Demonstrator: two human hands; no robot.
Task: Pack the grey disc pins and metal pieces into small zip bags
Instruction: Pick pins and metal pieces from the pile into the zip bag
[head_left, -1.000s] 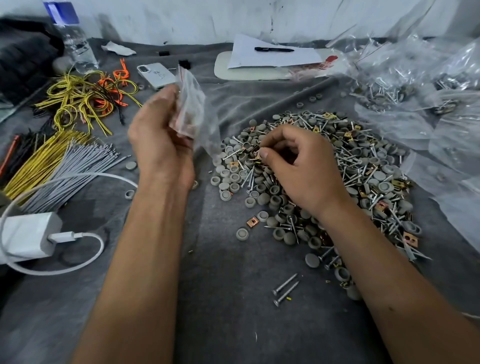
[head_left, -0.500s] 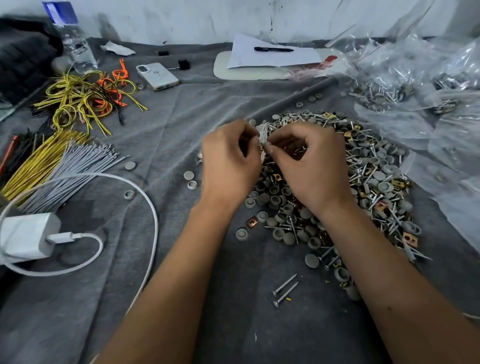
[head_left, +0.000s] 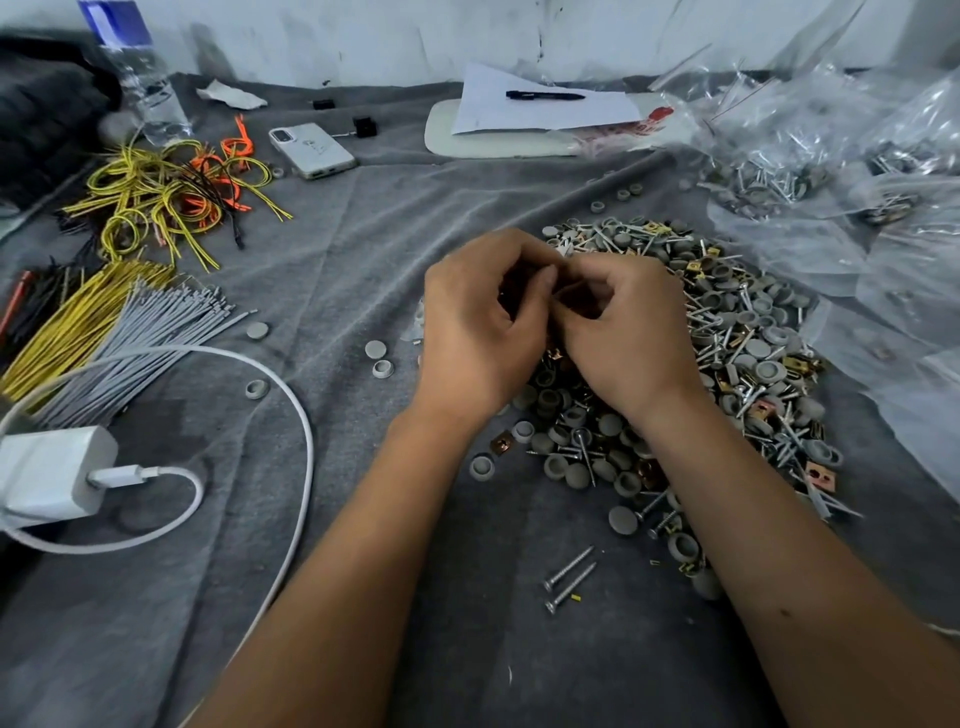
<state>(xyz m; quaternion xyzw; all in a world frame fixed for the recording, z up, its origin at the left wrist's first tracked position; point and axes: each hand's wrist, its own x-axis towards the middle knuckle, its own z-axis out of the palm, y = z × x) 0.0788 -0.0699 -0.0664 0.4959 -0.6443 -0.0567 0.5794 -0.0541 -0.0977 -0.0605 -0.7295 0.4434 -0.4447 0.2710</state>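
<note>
Grey cloth (head_left: 311, 270): left hand (head_left: 480, 332) has brought zip bag (mostly hidden) to right hand (head_left: 631, 338) over pile (head_left: 753, 332); both pinch it, filling likely underway.

A wrinkled grey cloth (head_left: 363, 249) covers the surface below a scuffed white wall (head_left: 363, 36)

Grey cloth (head_left: 363, 234) carries hardware pile (head_left: 753, 332), wire bundles (head_left: 156, 197), charger (head_left: 52, 475), phone (head_left: 311, 149).

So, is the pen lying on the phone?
No, the pen lies on the white paper at the back, while the phone sits apart to its left on the grey cloth.
</note>
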